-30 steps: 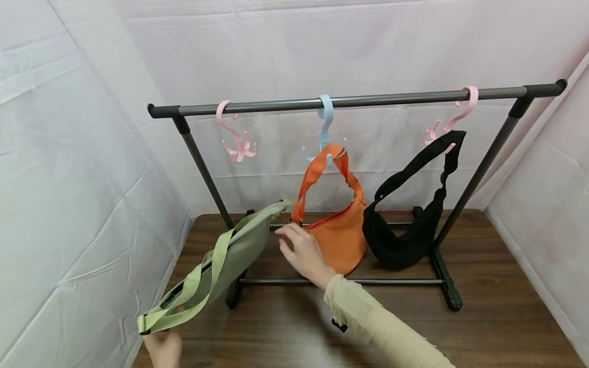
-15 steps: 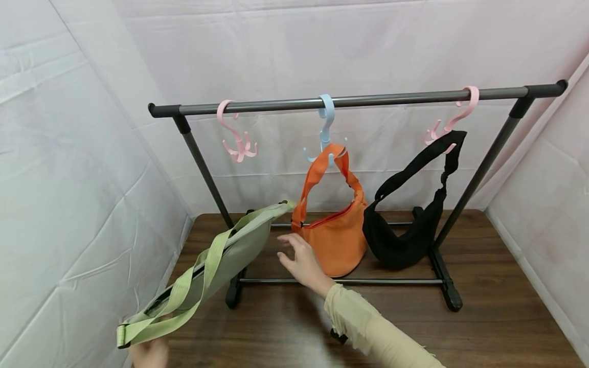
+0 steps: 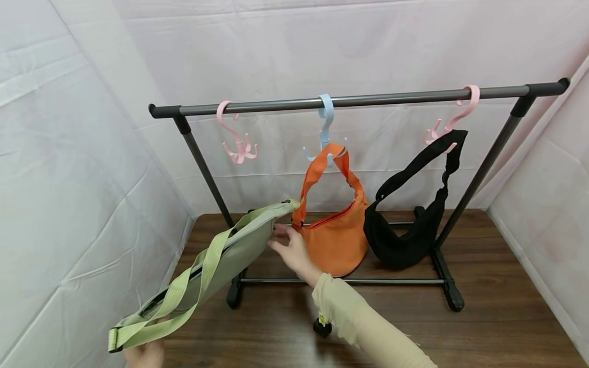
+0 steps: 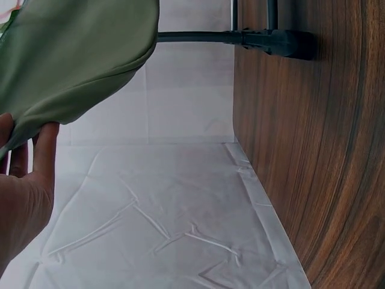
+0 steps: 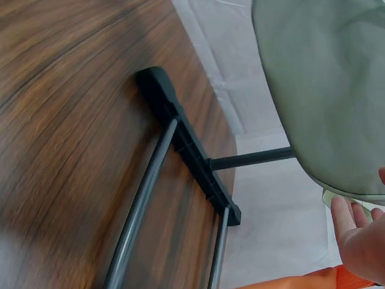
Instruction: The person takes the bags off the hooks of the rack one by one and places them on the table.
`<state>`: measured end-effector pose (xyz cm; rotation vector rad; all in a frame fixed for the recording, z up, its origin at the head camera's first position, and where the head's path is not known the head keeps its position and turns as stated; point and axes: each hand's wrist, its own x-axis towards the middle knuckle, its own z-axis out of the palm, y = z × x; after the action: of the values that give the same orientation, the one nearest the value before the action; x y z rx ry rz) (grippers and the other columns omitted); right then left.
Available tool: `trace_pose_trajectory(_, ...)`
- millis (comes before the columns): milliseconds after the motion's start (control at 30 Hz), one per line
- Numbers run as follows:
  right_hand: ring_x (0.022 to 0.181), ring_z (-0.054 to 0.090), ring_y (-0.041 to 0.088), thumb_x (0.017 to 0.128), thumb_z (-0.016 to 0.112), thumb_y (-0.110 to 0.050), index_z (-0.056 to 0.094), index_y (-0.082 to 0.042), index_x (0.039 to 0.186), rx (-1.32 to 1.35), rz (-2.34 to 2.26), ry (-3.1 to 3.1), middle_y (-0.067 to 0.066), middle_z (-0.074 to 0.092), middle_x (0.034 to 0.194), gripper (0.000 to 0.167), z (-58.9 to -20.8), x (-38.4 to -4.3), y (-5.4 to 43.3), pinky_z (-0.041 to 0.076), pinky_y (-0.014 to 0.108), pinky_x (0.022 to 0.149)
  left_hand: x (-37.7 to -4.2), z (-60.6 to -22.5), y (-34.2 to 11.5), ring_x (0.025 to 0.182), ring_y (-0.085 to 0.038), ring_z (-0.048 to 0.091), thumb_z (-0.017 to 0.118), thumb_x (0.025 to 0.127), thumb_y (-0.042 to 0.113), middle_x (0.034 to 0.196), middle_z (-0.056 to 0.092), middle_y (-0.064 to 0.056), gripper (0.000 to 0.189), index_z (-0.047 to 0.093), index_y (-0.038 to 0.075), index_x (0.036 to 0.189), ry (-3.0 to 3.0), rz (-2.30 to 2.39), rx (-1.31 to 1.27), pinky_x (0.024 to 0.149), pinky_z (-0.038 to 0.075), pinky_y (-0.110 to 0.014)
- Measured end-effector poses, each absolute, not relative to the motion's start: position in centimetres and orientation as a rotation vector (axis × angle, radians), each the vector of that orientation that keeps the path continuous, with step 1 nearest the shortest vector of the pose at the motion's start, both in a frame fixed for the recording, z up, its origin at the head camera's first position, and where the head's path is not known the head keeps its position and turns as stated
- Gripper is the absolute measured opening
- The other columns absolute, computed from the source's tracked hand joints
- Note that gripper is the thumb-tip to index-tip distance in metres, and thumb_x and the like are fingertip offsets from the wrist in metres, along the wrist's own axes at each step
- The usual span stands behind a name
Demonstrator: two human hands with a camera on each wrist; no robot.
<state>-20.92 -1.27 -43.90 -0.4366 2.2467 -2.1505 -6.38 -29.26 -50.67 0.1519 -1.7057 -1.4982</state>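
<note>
A pale green shoulder bag [image 3: 246,250] with a lighter green strap [image 3: 213,263] is held up slanting at the left of the head view. My left hand [image 3: 146,353] grips its near end from below, thumb and fingers around the fabric; the left wrist view shows this hand [image 4: 27,192] too. My right hand [image 3: 294,253] is at the far end, fingertips right at the edge, thumb apart from them. In the right wrist view the fingers of this hand [image 5: 361,232] lie partly behind the bag's edge. An orange bag [image 3: 338,245] hangs just beside the right hand.
A dark metal rack [image 3: 391,98] stands on the wooden table [image 3: 497,286]. Its rail carries a bare pink hook [image 3: 239,148], a blue hook [image 3: 325,120] with the orange bag and another pink hook [image 3: 469,107] with a black bag [image 3: 400,245]. White sheeting [image 3: 92,204] surrounds it.
My left hand has drawn the green bag's near end down and left. My right hand dipped beside the orange bag, then moved left to the green bag's far end.
</note>
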Motion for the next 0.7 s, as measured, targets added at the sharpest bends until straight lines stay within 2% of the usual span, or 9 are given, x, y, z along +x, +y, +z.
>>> trace_pose_trajectory(33,0.102,0.052,0.036,0.083,0.057,0.003,0.051,0.009,0.119,-0.413,-2.169,2.225,0.024,0.056,0.109,0.037,-43.5,-20.7,-1.3,0.046,0.041,0.085,-6.7,-52.2,-30.3,0.079,0.0,0.053,0.057,0.077,-0.016,0.086,0.059,0.011,0.022,0.058,-0.001,0.094,-1.667,-1.563,0.147,0.068,0.039,-0.008)
trace_pose_trajectory(100,0.1,0.054,0.033,0.083,0.057,0.003,0.053,0.009,0.115,-0.375,-2.196,2.206,0.024,0.057,0.108,0.033,-43.1,-20.6,-1.3,0.047,0.035,0.082,-7.5,-56.3,-33.2,0.072,0.005,0.049,0.06,0.078,-0.011,0.081,0.055,0.012,0.023,0.059,0.002,0.096,-1.658,-1.574,0.099,0.058,0.033,-0.006)
trace_pose_trajectory(200,0.092,0.056,0.028,0.082,0.058,0.004,0.058,0.01,0.105,-0.361,-2.207,2.221,0.023,0.059,0.101,0.024,-42.9,-20.3,-1.3,0.048,0.028,0.076,-7.6,-58.0,-34.8,0.061,0.001,0.04,0.066,0.079,-0.002,0.073,0.05,0.006,0.015,0.058,0.004,0.091,-1.65,-1.588,0.166,0.053,0.026,-0.014)
trace_pose_trajectory(267,0.086,0.056,0.024,0.081,0.058,0.004,0.059,0.01,0.099,-0.384,-2.192,2.254,0.022,0.06,0.096,0.018,-43.0,-20.0,-1.1,0.047,0.024,0.073,-7.4,-56.3,-34.1,0.058,0.0,0.038,0.063,0.078,-0.007,0.068,0.049,0.006,0.016,0.058,0.005,0.087,-1.644,-1.562,0.173,0.052,0.024,-0.015)
trace_pose_trajectory(333,0.083,0.056,0.02,0.081,0.059,0.004,0.06,0.009,0.095,-0.409,-2.169,2.273,0.021,0.06,0.092,0.015,-43.1,-19.5,-0.9,0.045,0.022,0.071,-6.8,-52.0,-32.0,0.059,-0.005,0.045,0.059,0.073,-0.019,0.067,0.055,0.002,0.019,0.058,-0.002,0.08,-1.635,-1.593,0.195,0.056,0.034,-0.015)
trace_pose_trajectory(400,0.081,0.055,0.019,0.081,0.059,0.005,0.06,0.009,0.093,-0.44,-2.16,2.28,0.021,0.06,0.09,0.013,-43.4,-18.9,-0.7,0.045,0.021,0.07,-6.1,-48.5,-30.1,0.064,-0.001,0.052,0.056,0.071,-0.023,0.07,0.059,0.008,0.03,0.061,0.005,0.08,-1.624,-1.685,0.262,0.058,0.041,-0.01)
trace_pose_trajectory(467,0.077,0.055,0.019,0.08,0.059,0.006,0.059,0.011,0.091,-0.456,-2.163,2.28,0.022,0.06,0.087,0.011,-43.8,-18.2,-0.5,0.045,0.02,0.067,-5.6,-46.2,-29.1,0.063,-0.001,0.057,0.057,0.072,-0.022,0.069,0.062,0.008,0.034,0.063,0.011,0.078,-1.648,-1.779,0.377,0.057,0.046,-0.011)
trace_pose_trajectory(567,0.075,0.055,0.019,0.081,0.059,0.005,0.059,0.011,0.09,-0.401,-2.186,2.25,0.021,0.059,0.086,0.011,-44.5,-17.0,-0.4,0.046,0.019,0.063,-5.0,-45.2,-29.0,0.057,0.0,0.057,0.06,0.078,-0.013,0.067,0.061,0.01,0.033,0.062,0.02,0.077,-1.731,-1.893,0.587,0.049,0.047,-0.012)
trace_pose_trajectory(700,0.072,0.054,0.014,0.082,0.059,0.002,0.057,0.009,0.093,-0.218,-2.211,2.163,0.015,0.059,0.085,0.013,-45.5,-15.1,-0.5,0.049,0.022,0.062,-5.2,-46.2,-30.2,0.059,0.003,0.057,0.06,0.078,-0.013,0.067,0.061,0.013,0.037,0.063,0.023,0.076,-1.823,-1.894,0.623,0.05,0.046,-0.011)
